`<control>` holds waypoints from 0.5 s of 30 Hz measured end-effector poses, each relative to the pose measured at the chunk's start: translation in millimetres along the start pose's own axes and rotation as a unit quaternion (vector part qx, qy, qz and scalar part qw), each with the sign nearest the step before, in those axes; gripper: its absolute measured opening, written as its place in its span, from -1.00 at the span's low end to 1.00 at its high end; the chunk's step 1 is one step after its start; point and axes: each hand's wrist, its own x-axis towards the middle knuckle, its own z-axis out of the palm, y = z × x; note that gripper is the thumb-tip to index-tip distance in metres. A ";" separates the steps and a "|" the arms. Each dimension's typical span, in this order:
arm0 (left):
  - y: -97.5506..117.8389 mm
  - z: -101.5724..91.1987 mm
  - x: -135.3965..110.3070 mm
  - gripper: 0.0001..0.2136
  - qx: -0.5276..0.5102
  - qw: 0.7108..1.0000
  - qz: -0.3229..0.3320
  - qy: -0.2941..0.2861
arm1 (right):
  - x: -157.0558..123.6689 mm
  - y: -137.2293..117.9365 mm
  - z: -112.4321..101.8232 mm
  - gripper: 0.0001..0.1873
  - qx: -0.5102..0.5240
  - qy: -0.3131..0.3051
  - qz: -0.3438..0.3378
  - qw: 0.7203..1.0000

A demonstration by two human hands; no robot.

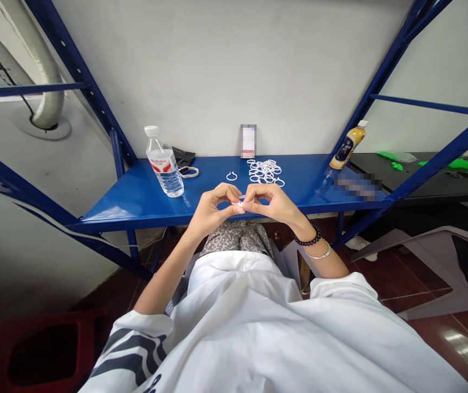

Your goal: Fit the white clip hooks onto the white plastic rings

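Note:
My left hand and my right hand meet just above the front edge of the blue table. Thumbs and fingertips of both pinch one small white plastic ring, which the fingers mostly hide. Beyond my right hand lies a loose pile of similar white rings. A single white ring with a gap in it rests apart from the pile, just beyond my left hand.
A clear water bottle stands at the left, with a dark pouch and a pale band behind it. A yellow-capless-looking drink bottle stands at the right. An upright card leans at the wall. Blue frame posts flank the table.

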 end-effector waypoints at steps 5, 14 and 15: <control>-0.9 0.2 0.3 -0.66 0.000 1.000 -0.008 0.003 | 0.9 1.5 1.7 -0.66 0.002 0.005 0.004 1.000; -4.2 3.0 1.3 -0.73 0.051 0.996 0.004 0.066 | 6.1 7.6 5.7 -0.63 0.011 0.075 0.007 0.997; -3.6 3.2 1.5 -0.74 0.058 0.996 0.009 0.069 | 6.5 8.1 5.9 -0.63 0.016 0.083 0.008 0.996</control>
